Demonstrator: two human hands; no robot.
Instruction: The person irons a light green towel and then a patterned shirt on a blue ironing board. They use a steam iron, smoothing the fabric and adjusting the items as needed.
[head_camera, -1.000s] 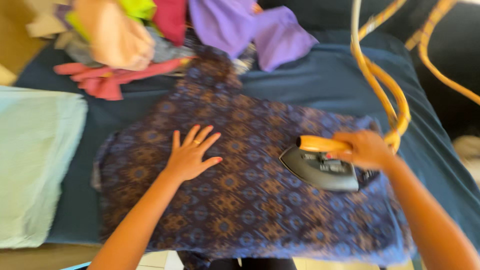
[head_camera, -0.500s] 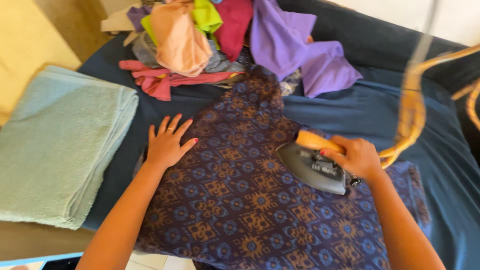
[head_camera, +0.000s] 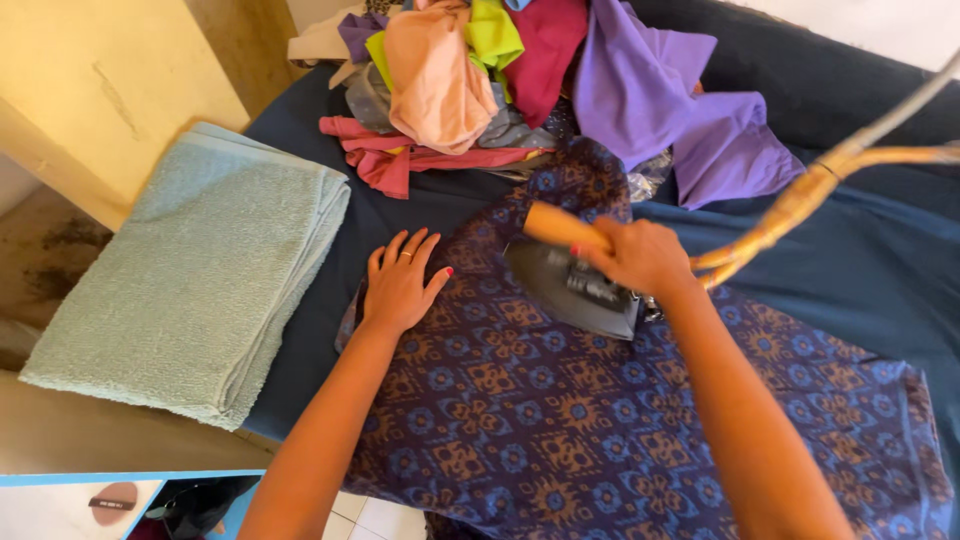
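Note:
A dark blue patterned cloth with brown and blue motifs lies spread over the blue-covered ironing surface. My right hand grips the wooden handle of a dark iron that rests on the cloth's upper part. A yellow cord runs from the iron up to the right. My left hand lies flat, fingers spread, on the cloth's left edge, just left of the iron.
A folded pale green towel lies at the left. A heap of coloured clothes, pink, peach, lime, magenta and purple, sits at the far side. A yellow wall corner stands at top left, tiled floor below.
My right hand has slid the iron up and left across the cloth, nearer the clothes heap. My left hand stays flat on the cloth. The camera has shifted, so the towel shows more.

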